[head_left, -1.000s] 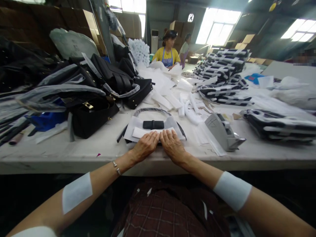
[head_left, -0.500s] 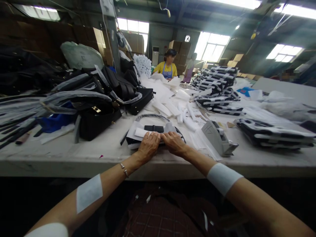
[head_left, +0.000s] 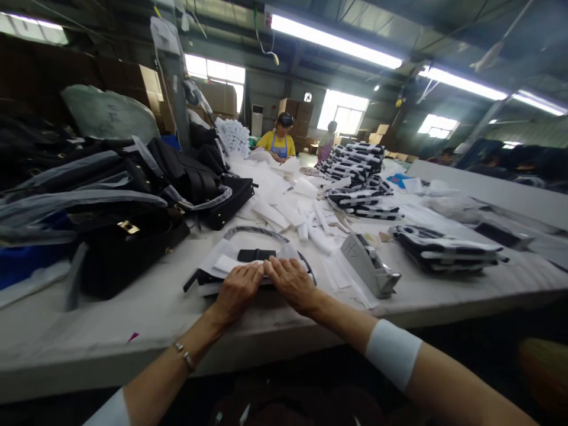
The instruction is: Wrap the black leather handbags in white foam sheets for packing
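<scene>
A black handbag (head_left: 208, 277) lies on the white table near its front edge, partly covered in white foam sheet. Its wrapped handle (head_left: 257, 231) arches toward the back. A dark strap piece (head_left: 256, 255) shows in its middle, above a folded white foam strip (head_left: 225, 264). My left hand (head_left: 241, 290) is closed over the near edge of the bag, fingers on the foam. Close against it, my right hand (head_left: 291, 284) grips the same edge, thumb side inward. The undersides of both hands and the bag's near side are hidden.
A grey tape dispenser (head_left: 366, 263) stands right of the bag. Wrapped black-and-white bundles (head_left: 444, 248) are stacked farther right and at the back (head_left: 355, 171). Black bags (head_left: 133, 254) are heaped at left. Loose white foam (head_left: 275, 183) covers the middle. A person in yellow (head_left: 277, 142) works across the table.
The camera view has turned right and tilted up, so everything sits farther left and lower. Both hands stay on the bag's near edge, with little change in their hold.
</scene>
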